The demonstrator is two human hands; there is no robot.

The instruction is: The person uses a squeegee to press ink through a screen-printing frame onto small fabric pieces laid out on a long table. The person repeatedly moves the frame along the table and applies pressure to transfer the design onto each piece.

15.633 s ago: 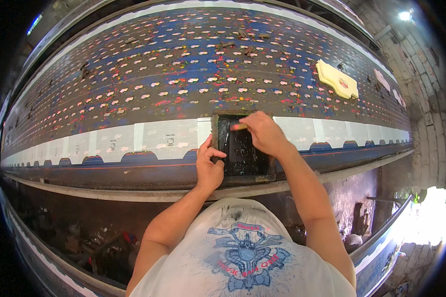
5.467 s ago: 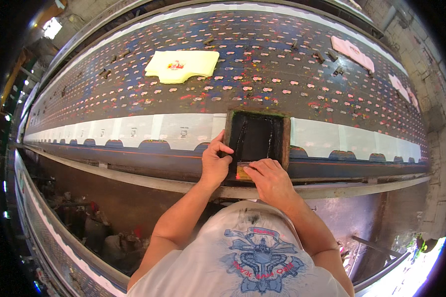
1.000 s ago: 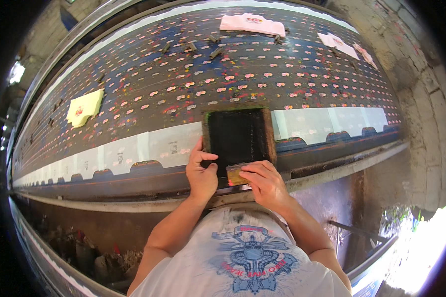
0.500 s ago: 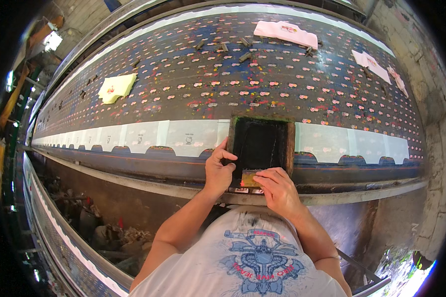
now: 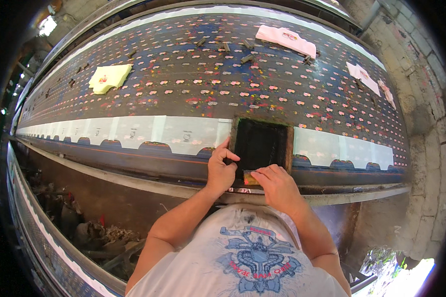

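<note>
A small wooden screen-printing frame [image 5: 290, 148] with black, ink-covered mesh lies over the row of pale fabric pieces [image 5: 203, 128] along the table's near side. My left hand [image 5: 221, 169] grips the frame's left side, thumb and fingers bent around its edge. In my right hand [image 5: 278, 184] is a short squeegee [image 5: 251, 178] with a yellowish, pink-stained handle, held at the near end of the mesh. The fingers cover much of the squeegee, and its lower edge is hidden. Fabric under the frame is out of sight.
The long dark table [image 5: 178, 106] carries repeated small prints and paint specks. A yellow fabric piece [image 5: 109, 78] lies at left, a pink one [image 5: 286, 41] at the far side, another [image 5: 362, 76] at right. Small dark blocks [image 5: 247, 59] are scattered about. A metal rail [image 5: 134, 175] edges the near side.
The head view has turned slightly, shifting the surroundings. My right fingers now cover more of the squeegee. My left hand stays at the frame's left side.
</note>
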